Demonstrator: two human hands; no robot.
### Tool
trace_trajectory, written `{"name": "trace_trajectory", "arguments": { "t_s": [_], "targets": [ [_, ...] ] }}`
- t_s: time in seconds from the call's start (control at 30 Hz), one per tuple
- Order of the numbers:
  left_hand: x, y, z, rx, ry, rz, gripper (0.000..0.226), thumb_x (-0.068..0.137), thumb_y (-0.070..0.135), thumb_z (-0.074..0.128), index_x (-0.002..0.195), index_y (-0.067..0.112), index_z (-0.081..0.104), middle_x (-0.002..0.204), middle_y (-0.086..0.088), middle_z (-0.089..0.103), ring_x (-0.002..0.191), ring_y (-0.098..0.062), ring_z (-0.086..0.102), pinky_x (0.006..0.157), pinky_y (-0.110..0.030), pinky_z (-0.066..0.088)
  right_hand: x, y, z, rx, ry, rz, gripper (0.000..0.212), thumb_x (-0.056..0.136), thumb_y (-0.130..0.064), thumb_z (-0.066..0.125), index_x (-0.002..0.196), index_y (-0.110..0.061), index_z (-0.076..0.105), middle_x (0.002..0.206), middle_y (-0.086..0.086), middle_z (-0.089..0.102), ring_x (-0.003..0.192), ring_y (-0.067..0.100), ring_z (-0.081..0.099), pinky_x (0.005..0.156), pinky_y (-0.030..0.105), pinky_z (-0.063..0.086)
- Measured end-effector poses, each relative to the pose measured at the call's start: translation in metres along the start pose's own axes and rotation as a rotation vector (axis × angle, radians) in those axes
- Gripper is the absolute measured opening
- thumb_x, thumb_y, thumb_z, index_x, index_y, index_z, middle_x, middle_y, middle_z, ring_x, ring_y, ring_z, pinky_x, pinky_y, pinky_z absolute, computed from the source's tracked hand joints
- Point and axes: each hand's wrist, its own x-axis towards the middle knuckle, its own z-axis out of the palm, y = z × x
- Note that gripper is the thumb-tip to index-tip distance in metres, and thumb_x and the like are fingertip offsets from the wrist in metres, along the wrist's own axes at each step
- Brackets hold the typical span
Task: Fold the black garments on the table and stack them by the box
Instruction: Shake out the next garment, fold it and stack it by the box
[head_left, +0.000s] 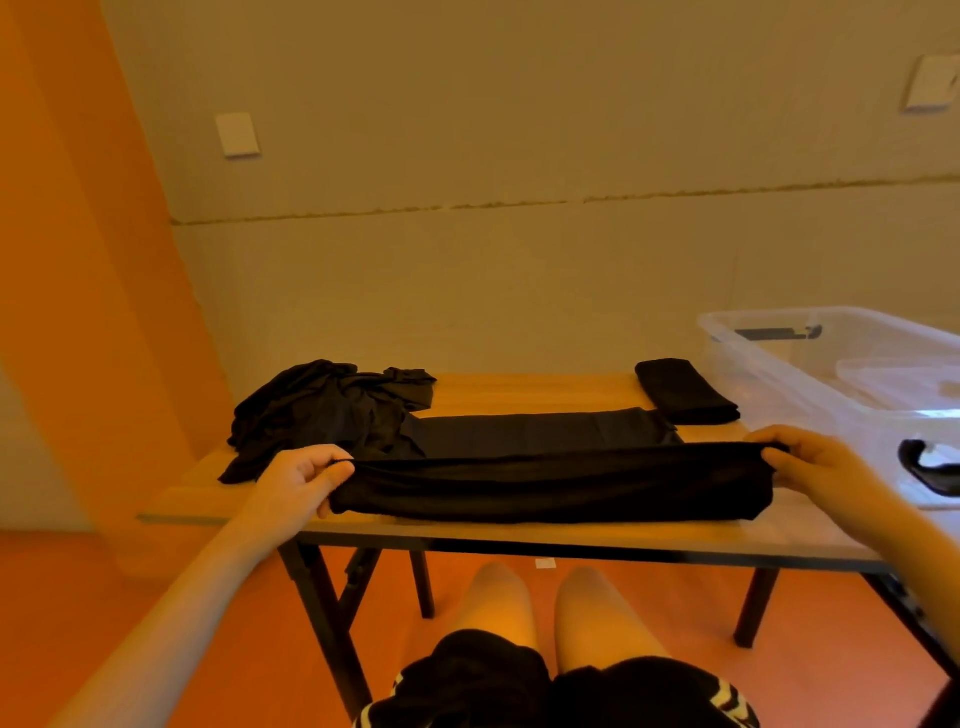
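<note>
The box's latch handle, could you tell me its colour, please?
Black, on the clear box; head view shows it.

**Counts, head view**

Black garments on the table (519, 387): 3 separate lots.
- 1 long garment (550, 480), laid across the near edge.
- 1 folded garment (685, 391), just beside the box.
- 1 crumpled heap (322, 410) at the far left; piece count inside it could not be told.

Clear plastic boxes: 1 (831, 374), with 2 dark handles visible.
Tables: 1.
Hands: 2, left hand (306, 475) and right hand (810, 457).
Wall plates: 2 (237, 134) (932, 83).
</note>
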Motion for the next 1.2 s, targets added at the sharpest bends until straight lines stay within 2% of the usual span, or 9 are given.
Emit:
{"name": "trace_trajectory", "arguments": {
  "t_s": [0.23,0.37,0.5,0.7,0.83,0.93,1.07,1.13,1.2],
  "targets": [
    [0.009,-0.005,0.007,-0.052,0.074,-0.101,0.028,0.097,0.014,0.045,0.075,0.010,0.063,0.048,-0.009,0.042,0.036,-0.009,0.041,0.038,-0.015,0.033,0.006,-0.002,-0.003,0.136,0.051,0.051,0.012,0.086,-0.015,0.062,0.080,-0.005,0.063,0.070,0.009,0.069,0.068,0.016,0.065,0.057,0.015,0.053],
    [0.013,0.000,0.002,-0.139,0.067,-0.129,0.036,0.098,0.018,0.040,0.080,-0.008,0.058,0.059,-0.020,0.046,0.050,-0.021,0.048,0.043,-0.013,0.036,0.010,-0.005,-0.010,0.183,0.050,0.081,0.087,0.023,-0.071,0.079,0.079,-0.006,0.065,0.069,0.007,0.070,0.064,0.013,0.067,0.056,0.018,0.055],
    [0.038,0.005,0.013,-0.142,0.101,-0.179,0.034,0.098,0.014,0.040,0.070,0.001,0.054,0.042,0.004,0.045,0.038,0.000,0.043,0.042,-0.012,0.035,0.034,-0.012,-0.001,0.146,0.067,0.138,0.010,0.084,-0.017,0.065,0.083,-0.007,0.065,0.087,0.019,0.066,0.079,0.027,0.063,0.061,0.025,0.057],
    [0.114,-0.014,0.039,0.077,0.143,-0.216,0.027,0.096,0.023,0.050,0.077,0.010,0.064,0.060,-0.009,0.054,0.061,-0.023,0.055,0.060,-0.031,0.040,0.105,0.003,0.020,-0.006,0.170,0.245,0.013,0.089,-0.010,0.057,0.098,-0.001,0.062,0.083,0.009,0.061,0.076,0.021,0.057,0.074,0.031,0.048],
    [0.150,-0.032,0.067,0.382,0.149,-0.317,0.023,0.092,0.029,0.057,0.102,0.009,0.063,0.080,-0.006,0.064,0.078,-0.021,0.062,0.071,-0.035,0.049,0.149,0.021,0.038,-0.321,0.194,0.252,0.008,0.086,-0.012,0.063,0.092,-0.007,0.062,0.076,0.008,0.060,0.069,0.018,0.054,0.084,0.039,0.049],
    [0.142,-0.034,0.093,0.627,0.144,-0.171,0.036,0.091,0.030,0.058,0.122,0.011,0.056,0.113,-0.006,0.062,0.104,-0.022,0.058,0.084,-0.035,0.049,0.154,0.031,0.052,-0.620,0.159,0.159,0.027,0.087,-0.018,0.061,0.112,-0.007,0.060,0.089,0.002,0.060,0.083,0.017,0.056,0.084,0.031,0.043],
    [0.109,-0.018,0.127,0.507,-0.269,-0.030,0.058,0.093,0.057,0.036,0.142,0.026,0.038,0.148,0.008,0.035,0.138,-0.009,0.028,0.110,-0.020,0.016,0.124,0.023,0.080,-0.707,-0.215,-0.066,0.046,0.091,-0.043,0.045,0.135,-0.028,0.042,0.136,-0.011,0.044,0.122,0.002,0.042,0.099,0.017,0.033],
    [0.105,-0.021,0.132,0.537,-0.419,-0.090,0.098,0.069,0.086,-0.005,0.148,0.032,0.019,0.157,0.012,0.012,0.143,-0.005,0.002,0.112,-0.024,0.000,0.119,0.024,0.089,-0.735,-0.491,-0.059,0.073,0.075,-0.077,0.012,0.138,-0.041,0.016,0.146,-0.022,0.012,0.133,-0.007,0.012,0.106,0.013,0.011],
    [0.109,-0.029,0.133,0.593,-0.491,-0.127,0.121,0.044,0.086,-0.030,0.149,0.036,0.003,0.157,0.013,-0.005,0.138,-0.003,-0.015,0.112,-0.032,-0.008,0.122,0.036,0.089,-0.793,-0.578,-0.025,0.096,0.051,-0.087,-0.017,0.134,-0.043,-0.002,0.145,-0.023,-0.009,0.134,-0.006,-0.010,0.108,0.016,-0.005]
  ]
}}
